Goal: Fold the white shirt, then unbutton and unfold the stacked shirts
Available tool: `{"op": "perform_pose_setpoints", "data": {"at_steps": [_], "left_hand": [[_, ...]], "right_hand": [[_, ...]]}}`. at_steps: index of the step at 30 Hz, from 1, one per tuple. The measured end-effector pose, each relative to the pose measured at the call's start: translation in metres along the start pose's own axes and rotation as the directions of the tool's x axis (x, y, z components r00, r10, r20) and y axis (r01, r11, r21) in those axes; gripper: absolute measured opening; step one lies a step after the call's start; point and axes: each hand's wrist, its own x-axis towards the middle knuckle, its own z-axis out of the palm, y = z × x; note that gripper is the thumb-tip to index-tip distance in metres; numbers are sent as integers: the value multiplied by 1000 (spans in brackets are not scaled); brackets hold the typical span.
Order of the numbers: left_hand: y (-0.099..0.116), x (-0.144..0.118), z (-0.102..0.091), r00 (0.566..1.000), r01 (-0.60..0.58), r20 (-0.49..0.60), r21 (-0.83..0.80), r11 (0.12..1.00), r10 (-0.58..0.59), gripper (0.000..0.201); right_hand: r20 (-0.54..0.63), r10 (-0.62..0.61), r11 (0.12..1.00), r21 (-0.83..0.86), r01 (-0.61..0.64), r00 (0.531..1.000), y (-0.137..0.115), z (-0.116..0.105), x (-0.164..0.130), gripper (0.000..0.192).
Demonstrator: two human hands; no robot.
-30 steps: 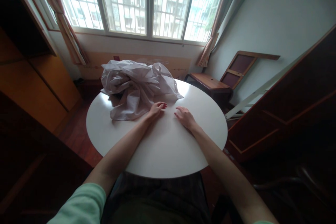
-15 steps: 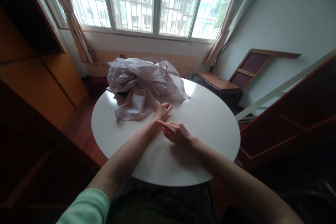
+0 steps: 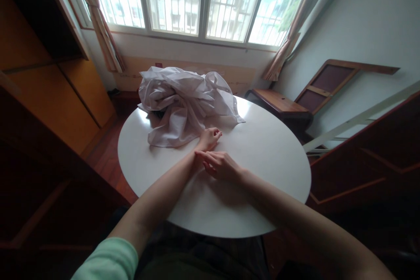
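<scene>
Crumpled white garment (image 3: 183, 105) heaped at 11 o'clock on round white table (image 3: 262, 175), unfolded, nothing sorted yet. Left hand (image 3: 208, 138) loosely curled, empty, touching its hem; right hand (image 3: 219, 166) open, fingertips on left wrist.

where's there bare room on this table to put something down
The round white table is bare on its right half, from the right hand out to the rim, and along the near edge. The far left is crowded: the crumpled white cloth heaps there, with the left hand at its edge.
</scene>
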Motion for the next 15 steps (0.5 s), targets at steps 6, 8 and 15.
{"op": "perform_pose_setpoints", "data": {"at_steps": [6, 8, 15], "left_hand": [[1, -1, -1, 999, 29, -11, -57, 998, -30, 19], [2, -3, -2, 999, 44, -13, -89, 995, -45, 19], [3, -1, -12, 993, 108, -20, -216, 970, -115, 19]], "right_hand": [[11, -5, 999, 38, 5, 1000, 1, 1, 2, 38], [11, 20, 999, 43, -20, 1000, 2, 2, 4, 35], [9, -11, 1000, -24, 11, 1000, 7, 15, 21, 12]]}}
